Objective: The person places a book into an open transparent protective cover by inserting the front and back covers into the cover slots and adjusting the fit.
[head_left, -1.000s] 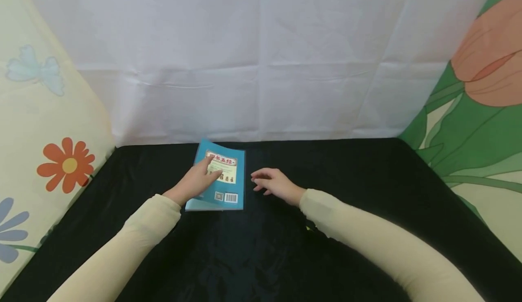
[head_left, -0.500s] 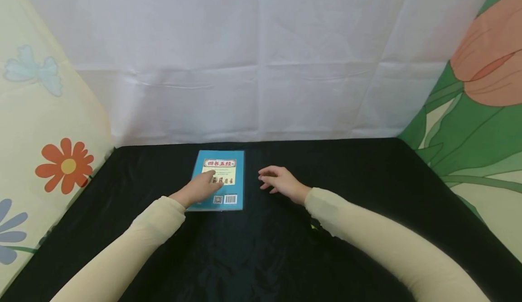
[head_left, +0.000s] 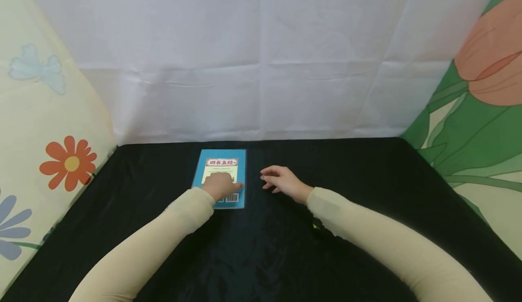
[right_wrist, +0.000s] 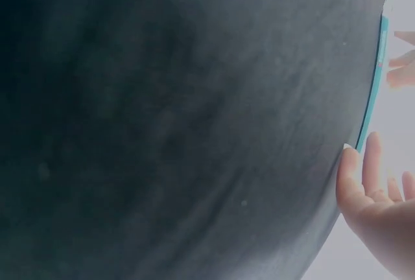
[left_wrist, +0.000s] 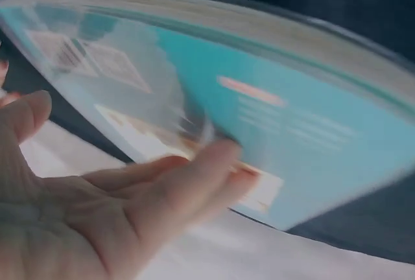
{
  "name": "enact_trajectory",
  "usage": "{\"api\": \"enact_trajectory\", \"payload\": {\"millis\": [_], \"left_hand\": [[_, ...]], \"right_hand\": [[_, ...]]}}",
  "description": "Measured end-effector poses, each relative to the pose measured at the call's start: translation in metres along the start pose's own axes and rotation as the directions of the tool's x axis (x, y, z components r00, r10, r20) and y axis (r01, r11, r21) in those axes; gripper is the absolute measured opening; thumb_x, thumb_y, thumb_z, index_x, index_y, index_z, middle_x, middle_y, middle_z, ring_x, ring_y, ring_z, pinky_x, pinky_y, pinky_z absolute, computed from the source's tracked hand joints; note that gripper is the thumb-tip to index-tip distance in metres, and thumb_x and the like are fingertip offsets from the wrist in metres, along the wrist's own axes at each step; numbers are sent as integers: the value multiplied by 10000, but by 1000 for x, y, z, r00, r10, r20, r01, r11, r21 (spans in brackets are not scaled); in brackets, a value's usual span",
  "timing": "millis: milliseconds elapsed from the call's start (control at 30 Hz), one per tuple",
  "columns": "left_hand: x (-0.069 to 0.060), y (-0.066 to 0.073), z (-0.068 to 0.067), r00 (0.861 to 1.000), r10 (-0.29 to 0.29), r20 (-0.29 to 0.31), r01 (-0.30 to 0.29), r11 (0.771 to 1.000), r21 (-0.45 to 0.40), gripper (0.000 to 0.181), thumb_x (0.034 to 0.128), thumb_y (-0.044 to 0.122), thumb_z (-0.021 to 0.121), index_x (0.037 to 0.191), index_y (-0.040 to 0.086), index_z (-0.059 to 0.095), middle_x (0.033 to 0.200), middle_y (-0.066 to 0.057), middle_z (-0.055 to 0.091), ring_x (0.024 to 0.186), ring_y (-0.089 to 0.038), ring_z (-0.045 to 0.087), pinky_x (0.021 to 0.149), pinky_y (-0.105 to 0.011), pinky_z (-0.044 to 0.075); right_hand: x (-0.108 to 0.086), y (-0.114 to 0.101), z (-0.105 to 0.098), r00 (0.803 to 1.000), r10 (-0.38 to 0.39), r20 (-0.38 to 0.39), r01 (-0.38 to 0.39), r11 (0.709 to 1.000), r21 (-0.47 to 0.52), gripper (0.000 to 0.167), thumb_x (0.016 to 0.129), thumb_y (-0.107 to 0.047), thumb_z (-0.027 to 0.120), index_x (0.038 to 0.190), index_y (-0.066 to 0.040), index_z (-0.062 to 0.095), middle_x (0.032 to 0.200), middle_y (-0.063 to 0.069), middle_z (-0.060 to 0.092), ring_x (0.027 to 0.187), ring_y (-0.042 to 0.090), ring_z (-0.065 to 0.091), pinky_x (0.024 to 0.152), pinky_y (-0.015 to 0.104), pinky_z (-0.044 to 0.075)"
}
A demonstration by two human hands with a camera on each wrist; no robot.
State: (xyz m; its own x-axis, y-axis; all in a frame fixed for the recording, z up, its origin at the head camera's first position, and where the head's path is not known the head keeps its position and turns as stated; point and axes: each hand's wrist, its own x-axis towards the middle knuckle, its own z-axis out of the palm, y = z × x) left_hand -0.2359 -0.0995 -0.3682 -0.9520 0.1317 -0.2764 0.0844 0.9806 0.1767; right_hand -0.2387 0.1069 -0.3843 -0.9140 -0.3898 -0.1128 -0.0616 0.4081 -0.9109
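A blue book (head_left: 242, 166) lies closed on the black tablecloth, with a cream panel, red lettering and a barcode on the cover facing up. Over its lower half is my left hand (head_left: 220, 185), its thumb pointing to the right. In the left wrist view the fingers (left_wrist: 188, 186) extend loosely over the glossy cover, blurred; whether the tips touch it cannot be told. My right hand (head_left: 285, 184) hangs to the right of the book, apart from it, with loosely bent fingers and nothing held. In the right wrist view the book's spine (right_wrist: 373, 92) shows beyond that hand.
Black cloth (head_left: 350, 170) covers the table. A white sheet (head_left: 261, 66) hangs behind its far edge. Printed panels with a red flower (head_left: 71, 163) and a large tulip (head_left: 489, 66) stand at left and right. A small yellow-green spot (head_left: 316, 226) shows beside the right sleeve.
The book's cover, lifted at its left side a second ago, now lies flat. My left hand has come down and moved right across the cover. My right hand has drawn slightly right.
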Motion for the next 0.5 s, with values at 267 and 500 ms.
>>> {"api": "enact_trajectory", "payload": {"millis": [267,500], "left_hand": [[11,32,6,985,-164,60,157,982,110,664,956,566,484,1304,14,607,1414,-223,482,1352,-472,324,1069,-604,274],[26,57,12,974,-214,78,201,968,146,557,982,404,516,1378,13,533,1455,-276,404,1374,-496,266,1090,-593,251]], "right_hand": [[-1,1,-1,1000,-11,2,11,1000,-3,351,1032,-125,473,1328,60,507,1274,215,580,1034,296,638,823,415,523],[-2,4,-4,1000,-29,-1,29,1000,10,353,1026,-117,478,1322,74,509,1255,221,586,1027,306,640,808,405,526]]}}
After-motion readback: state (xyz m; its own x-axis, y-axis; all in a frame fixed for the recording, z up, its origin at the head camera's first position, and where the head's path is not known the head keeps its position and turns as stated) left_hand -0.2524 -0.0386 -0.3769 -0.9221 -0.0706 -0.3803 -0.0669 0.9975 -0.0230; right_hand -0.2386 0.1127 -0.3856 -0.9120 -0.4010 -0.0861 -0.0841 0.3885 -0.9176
